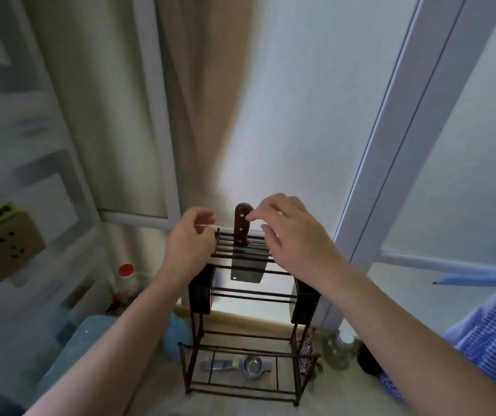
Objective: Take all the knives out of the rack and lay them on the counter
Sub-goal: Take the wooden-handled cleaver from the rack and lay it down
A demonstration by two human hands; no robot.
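The right hand point(288, 235) hovers at the knife point(242, 244) handle, fingers point(254, 216) spread and loosely curved, one fingertip at or just beside the dark wooden grip near its rounded top; it has not closed on anything. The left hand point(188, 237) is half curled by the rack's point(240, 295) top left corner, thumb and fingers bent toward each other, with nothing visibly held. The knife stands upright in the slotted top of the rack; its handle is brown with pale rivets, and its broad, flat rectangular blade hangs down between the thin bars. The rack is black wire, boxy, with straight rods and two dark panels at its sides; it stands on a pale counter point(156, 388). A shiny metal tool point(237, 366) with a round cup lies on the bottom shelf. A red-capped bottle point(125, 280) stands to the left, blurred; a clear glass jar point(338, 349) sits to the right.
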